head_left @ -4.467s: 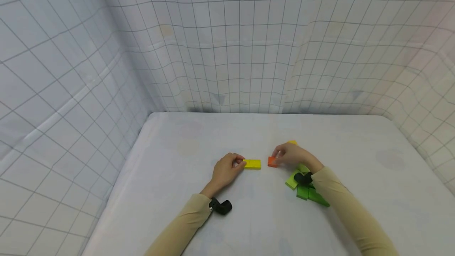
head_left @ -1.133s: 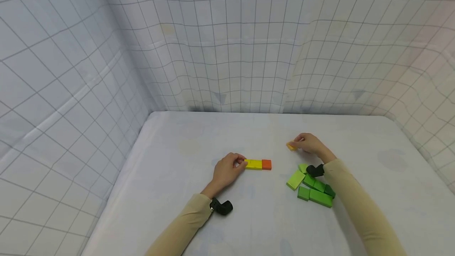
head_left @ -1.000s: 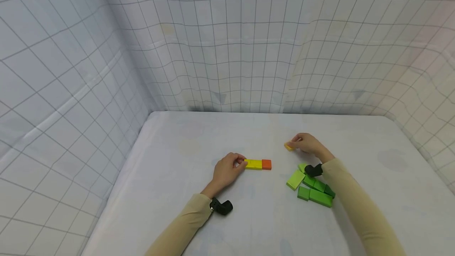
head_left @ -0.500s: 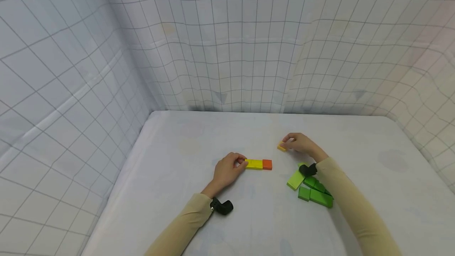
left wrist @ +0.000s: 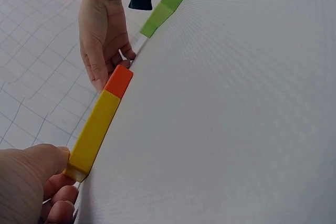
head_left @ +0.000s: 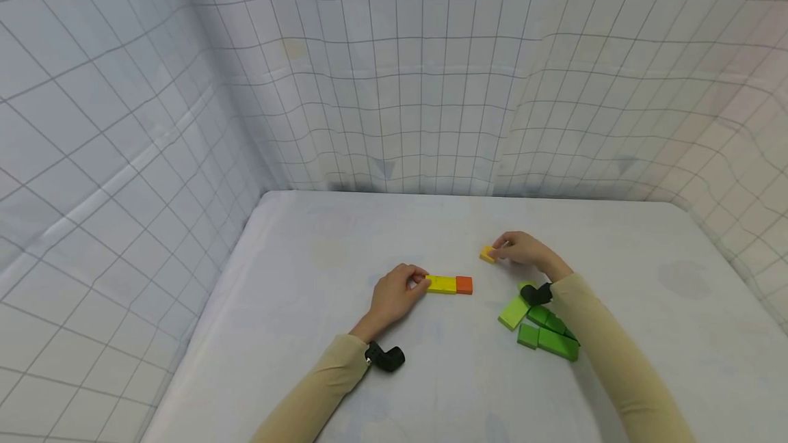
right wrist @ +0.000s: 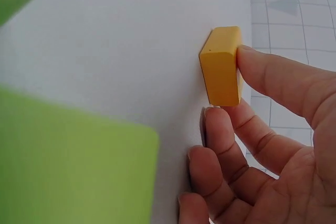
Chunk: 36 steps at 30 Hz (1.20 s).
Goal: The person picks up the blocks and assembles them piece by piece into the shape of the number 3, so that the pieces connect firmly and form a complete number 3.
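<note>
My left hand (head_left: 392, 294) rests on the table and pinches the left end of a long yellow block (head_left: 440, 284) between thumb and fingers. A short orange-red block (head_left: 464, 285) lies in line against the yellow block's right end. Farther back and to the right, my right hand (head_left: 520, 249) holds a small amber-yellow block (head_left: 486, 254). In the right wrist view the thumb presses on one face of this amber block (right wrist: 220, 74), with the index finger partly hidden behind it. The amber block is apart from the yellow and orange row.
Several green blocks lie near the right forearm: a light green block (head_left: 514, 312), a small green block (head_left: 528, 336) and a longer green block (head_left: 557, 344) among them. The sleeve covers part of this group. Grid-patterned cloth (head_left: 394, 87) hangs behind the white table (head_left: 345, 238).
The orange-red block was brought against the yellow block and let go. The right hand then took the amber block and slid it left, with little movement in the last half second. The left hand stays.
</note>
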Each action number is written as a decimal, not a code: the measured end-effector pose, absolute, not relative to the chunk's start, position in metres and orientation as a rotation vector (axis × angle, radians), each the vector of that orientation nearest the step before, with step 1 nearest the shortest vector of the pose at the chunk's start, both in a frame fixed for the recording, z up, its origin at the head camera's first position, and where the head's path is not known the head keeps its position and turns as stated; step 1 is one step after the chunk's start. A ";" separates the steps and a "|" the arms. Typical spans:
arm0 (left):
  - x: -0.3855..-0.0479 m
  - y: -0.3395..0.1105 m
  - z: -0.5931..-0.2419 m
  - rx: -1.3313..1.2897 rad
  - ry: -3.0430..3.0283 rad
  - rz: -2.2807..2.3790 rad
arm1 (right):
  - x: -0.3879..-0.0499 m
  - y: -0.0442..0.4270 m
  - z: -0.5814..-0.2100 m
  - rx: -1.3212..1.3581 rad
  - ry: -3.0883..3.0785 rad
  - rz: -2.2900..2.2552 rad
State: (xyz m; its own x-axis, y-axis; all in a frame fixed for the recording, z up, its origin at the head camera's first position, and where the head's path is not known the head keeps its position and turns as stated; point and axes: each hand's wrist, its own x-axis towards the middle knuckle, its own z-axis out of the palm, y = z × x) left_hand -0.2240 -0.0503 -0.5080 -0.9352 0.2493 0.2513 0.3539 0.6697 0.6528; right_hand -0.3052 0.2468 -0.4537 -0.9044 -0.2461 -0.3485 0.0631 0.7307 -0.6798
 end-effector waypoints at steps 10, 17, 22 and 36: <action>-0.223 -0.051 -0.506 -0.493 -2.742 -1.115 | -0.305 0.243 -0.457 -0.127 2.523 -1.003; -0.222 -0.051 -0.505 -0.505 -2.730 -1.116 | -0.303 0.238 -0.458 -0.163 2.520 -1.004; -0.222 -0.051 -0.505 -0.507 -2.728 -1.115 | -0.301 0.234 -0.457 -0.206 2.504 -1.004; -0.224 -0.051 -0.507 -0.499 -2.729 -1.116 | -0.297 0.224 -0.458 -0.296 2.448 -0.995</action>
